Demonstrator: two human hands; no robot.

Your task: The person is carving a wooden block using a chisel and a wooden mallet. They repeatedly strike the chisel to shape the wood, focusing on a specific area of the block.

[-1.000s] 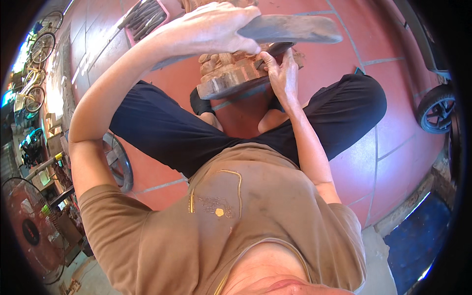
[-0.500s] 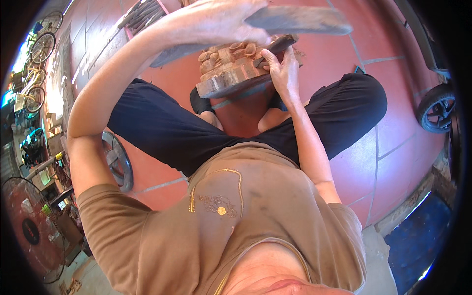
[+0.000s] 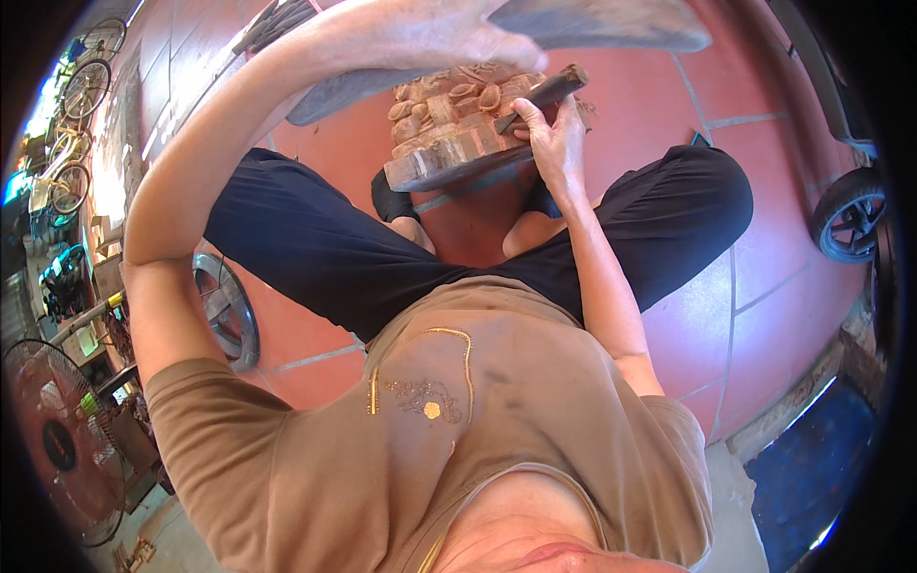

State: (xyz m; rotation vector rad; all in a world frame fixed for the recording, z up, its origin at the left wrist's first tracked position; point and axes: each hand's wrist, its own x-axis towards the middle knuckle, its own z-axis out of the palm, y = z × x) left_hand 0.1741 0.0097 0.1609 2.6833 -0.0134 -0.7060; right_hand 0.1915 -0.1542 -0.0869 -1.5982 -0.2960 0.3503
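Observation:
My left hand (image 3: 468,36) is closed around a long, flat-sided wooden club (image 3: 602,21), held up at the top of the view. The club's other end shows beyond my forearm. Below it, my right hand (image 3: 557,134) grips a dark chisel (image 3: 549,91) with a worn brown butt end. The chisel slants, its lower end close to the right part of a carved wooden block (image 3: 449,148). Rounded, knobbly shapes cover the block's top, and a plain edge faces me. It sits on the floor just beyond my feet. Whether the chisel tip touches the wood I cannot tell.
Several dark tools (image 3: 277,24) lie in a bundle at the upper left. A wheel (image 3: 224,310) stands by my left knee, and a fan (image 3: 67,449) at the lower left. Another black wheel (image 3: 848,215) is at the right. Bicycles (image 3: 81,95) stand far left.
The club has risen and shifted right with my left hand, leaving more of the chisel in sight. My right hand has barely moved; the chisel's butt end sits slightly farther right.

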